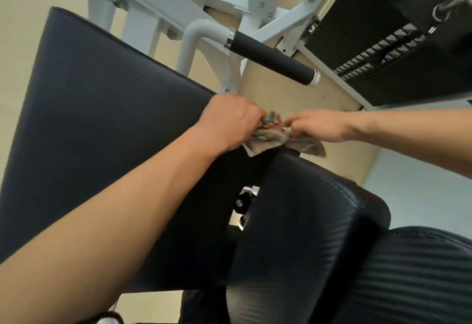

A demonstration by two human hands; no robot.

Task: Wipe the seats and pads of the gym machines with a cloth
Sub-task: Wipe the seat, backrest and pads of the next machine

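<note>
A small greyish cloth (270,138) with coloured marks is bunched between both of my hands, above the gap between two black pads. My left hand (229,119) grips its left end in a closed fist. My right hand (316,126) pinches its right end, and a loose corner hangs down below it. The large black back pad (102,119) fills the left side. The black seat pad (306,234) lies lower right, just under the cloth.
A black foam handle (273,58) on the white machine frame (194,40) sticks out just above my hands. A black weight stack (378,50) stands at the upper right. A bolt and bracket (241,202) show in the gap between the pads. The floor is beige.
</note>
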